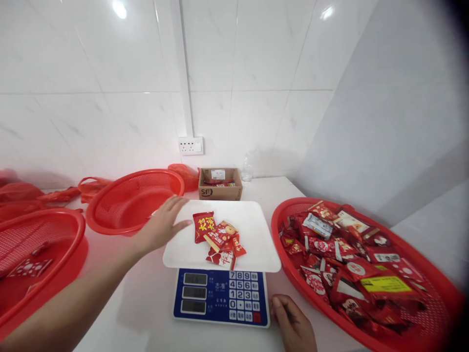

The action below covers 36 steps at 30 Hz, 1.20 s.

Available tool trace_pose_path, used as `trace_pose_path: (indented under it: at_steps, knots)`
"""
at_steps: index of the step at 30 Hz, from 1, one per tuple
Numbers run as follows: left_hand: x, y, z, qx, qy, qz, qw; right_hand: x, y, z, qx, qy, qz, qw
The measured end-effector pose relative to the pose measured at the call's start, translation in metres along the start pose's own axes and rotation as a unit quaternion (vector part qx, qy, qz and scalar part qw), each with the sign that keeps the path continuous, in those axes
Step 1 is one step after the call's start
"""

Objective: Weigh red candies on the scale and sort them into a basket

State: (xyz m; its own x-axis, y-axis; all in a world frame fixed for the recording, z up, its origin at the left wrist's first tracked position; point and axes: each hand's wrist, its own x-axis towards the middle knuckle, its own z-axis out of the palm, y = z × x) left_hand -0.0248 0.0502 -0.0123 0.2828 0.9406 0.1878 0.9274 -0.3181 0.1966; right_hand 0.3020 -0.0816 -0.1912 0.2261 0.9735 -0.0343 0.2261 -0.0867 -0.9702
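Note:
A white weighing tray (pixel 256 234) sits on a blue digital scale (pixel 222 298) in the middle of the table. Several red snack packets (pixel 203 226) lie in a small pile on the tray. Over the tray's left edge is my left hand (pixel 166 222), fingers apart, holding nothing, a little left of the packets. My right hand (pixel 291 320) rests beside the scale's lower right corner with its fingers curled together; whether anything is inside them is hidden. To its right, a large red basket (pixel 293 281) is full of red packets.
An almost bare red basket (pixel 128 208) stands behind my left arm. Another red basket (pixel 54 220) at the far left holds a few packets. Behind the tray are a cardboard box (pixel 220 192), a red bag (pixel 185 176) and a clear bottle (pixel 246 171) against the tiled wall.

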Motion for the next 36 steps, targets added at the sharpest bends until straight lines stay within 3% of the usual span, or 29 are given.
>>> trace_pose_path:
  at_steps: [3, 6, 12, 22, 27, 31, 36]
  knots:
    - [0.005, 0.025, 0.021, -0.024, -0.080, 0.059, 0.995, 0.000, 0.001, 0.000, -0.004, -0.001, -0.004, 1.000]
    - [0.013, 0.047, 0.036, -0.038, -0.136, 0.065, 0.988, -0.001, -0.001, 0.000, -0.004, 0.000, -0.010, 1.000]
    - [0.030, 0.064, 0.044, -0.049, -0.173, 0.071, 0.981, -0.007, -0.014, 0.008, 0.015, 0.057, -0.014, 0.998]
    - [0.033, 0.066, 0.047, -0.067, -0.118, 0.022, 0.990, -0.006, -0.017, 0.007, 0.012, 0.056, -0.015, 0.998]
    - [0.032, 0.062, 0.043, -0.066, -0.080, -0.009, 0.995, -0.005, -0.014, 0.004, -0.005, 0.024, -0.021, 0.999]
    - [0.033, 0.045, 0.025, -0.040, -0.019, -0.049, 0.998, -0.004, -0.013, 0.002, -0.007, 0.024, -0.029, 0.999]
    - [0.031, 0.011, -0.013, 0.023, 0.053, -0.129, 0.990, -0.003, -0.012, 0.000, -0.012, 0.020, -0.026, 0.999]
